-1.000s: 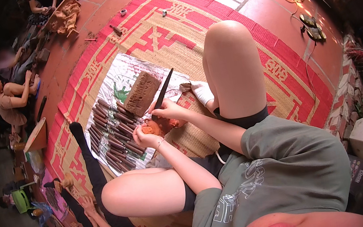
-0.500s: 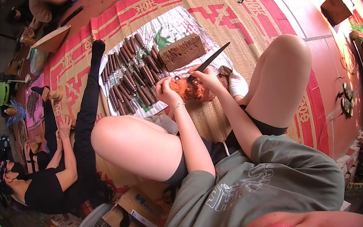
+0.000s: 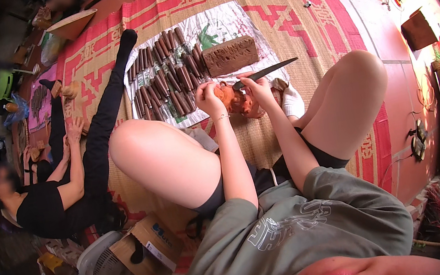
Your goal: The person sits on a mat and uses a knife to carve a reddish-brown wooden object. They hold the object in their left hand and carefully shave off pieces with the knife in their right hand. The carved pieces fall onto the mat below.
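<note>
I sit on a red and tan woven mat (image 3: 293,16) with knees raised. My left hand (image 3: 208,98) grips an orange clay piece (image 3: 231,99) from its left side. My right hand (image 3: 256,87) holds a long dark knife (image 3: 267,72) whose blade points right and away, and it also rests against the orange piece. Just beyond my hands a white plastic sheet (image 3: 219,25) carries several dark brown clay sticks (image 3: 170,79) in rows and a brown rectangular clay block (image 3: 230,55).
A person in black (image 3: 61,186) sits on my left with legs stretched across the mat. A white fan (image 3: 99,266) and a cardboard box (image 3: 148,247) lie near my left hip. A brown box (image 3: 418,30) stands on the red floor at right.
The view has swung, so the sheet and sticks now sit straight ahead of my hands. Both hands stay on the orange piece, the knife still in my right hand.
</note>
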The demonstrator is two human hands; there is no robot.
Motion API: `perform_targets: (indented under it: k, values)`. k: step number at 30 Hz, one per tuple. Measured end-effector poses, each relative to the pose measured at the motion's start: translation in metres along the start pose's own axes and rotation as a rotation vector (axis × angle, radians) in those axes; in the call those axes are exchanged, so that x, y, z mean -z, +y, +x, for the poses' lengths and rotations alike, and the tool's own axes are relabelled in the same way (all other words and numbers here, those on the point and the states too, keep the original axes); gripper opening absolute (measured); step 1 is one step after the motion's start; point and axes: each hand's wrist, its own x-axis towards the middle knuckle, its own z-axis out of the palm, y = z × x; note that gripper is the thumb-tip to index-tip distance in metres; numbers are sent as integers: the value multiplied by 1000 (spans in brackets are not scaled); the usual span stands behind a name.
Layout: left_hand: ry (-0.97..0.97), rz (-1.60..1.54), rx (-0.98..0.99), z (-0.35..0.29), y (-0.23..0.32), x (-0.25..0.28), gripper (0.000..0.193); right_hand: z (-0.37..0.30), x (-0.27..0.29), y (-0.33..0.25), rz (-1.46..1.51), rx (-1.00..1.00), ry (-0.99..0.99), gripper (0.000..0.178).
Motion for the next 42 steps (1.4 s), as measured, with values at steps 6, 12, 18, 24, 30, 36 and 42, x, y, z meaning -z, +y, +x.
perform_targets:
  k: [6,12,18,24,30,36,42]
  values:
    - [6,-21,48,4,1,4,6,0,-11,-1,-24,-16,-65,11]
    - [-13,8,13,2,6,0,6,-3,3,-8,-56,-21,-9,11]
    - [18,-42,7,4,-3,1,6,-5,-26,-19,-124,53,-69,11]
    - [-1,-42,5,2,-1,0,5,-1,4,-8,-57,-47,-19,13]
    - [15,-10,-15,2,0,2,6,-2,-18,-10,-40,41,-109,13]
    - [4,-26,-2,1,1,-1,7,4,19,3,-4,-56,-73,15]
    - [71,-22,62,1,0,4,6,-6,-16,-7,-38,37,-60,12]
